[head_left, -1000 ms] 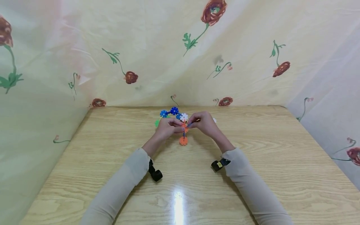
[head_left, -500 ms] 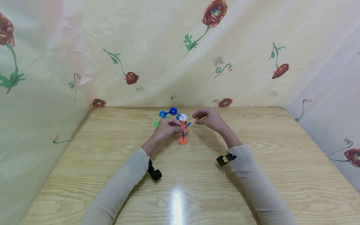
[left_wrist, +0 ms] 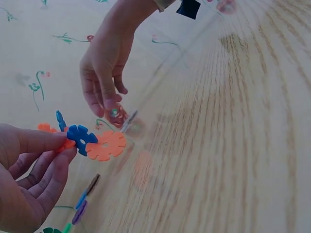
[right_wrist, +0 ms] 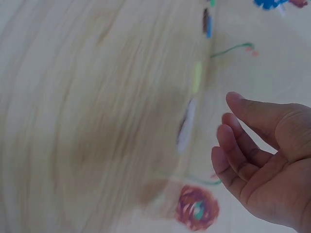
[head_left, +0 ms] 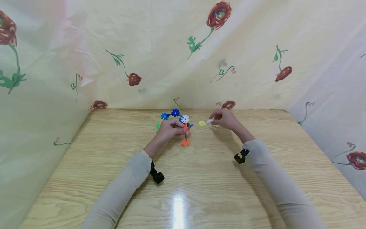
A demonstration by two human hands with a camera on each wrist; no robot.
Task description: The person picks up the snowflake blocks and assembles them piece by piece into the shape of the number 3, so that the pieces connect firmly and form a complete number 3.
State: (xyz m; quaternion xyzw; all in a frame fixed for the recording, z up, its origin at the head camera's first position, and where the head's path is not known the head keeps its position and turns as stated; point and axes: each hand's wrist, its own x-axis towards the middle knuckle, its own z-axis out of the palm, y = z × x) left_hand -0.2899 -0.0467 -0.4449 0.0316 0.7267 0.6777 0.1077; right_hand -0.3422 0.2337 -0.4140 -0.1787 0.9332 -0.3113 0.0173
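Observation:
My left hand pinches an orange notched disc in a joined string of plastic snowflake discs. In the left wrist view, a blue disc and a lower orange disc stick out past the fingertips. A second blue disc slants out to the right of the grip. My right hand hovers over a white disc and holds nothing, its fingers relaxed and spread in the right wrist view. Left of that white one lies a yellow disc.
Behind the left hand are blue discs, a green disc and a white disc, partly hidden by that hand. The wooden table ends at a flowered cloth. Black wrist cameras hang at both cuffs.
My right hand has let go of the slanted blue disc and moved right to the white discs, uncovering the yellow disc. The left hand keeps its grip in nearly the same spot.

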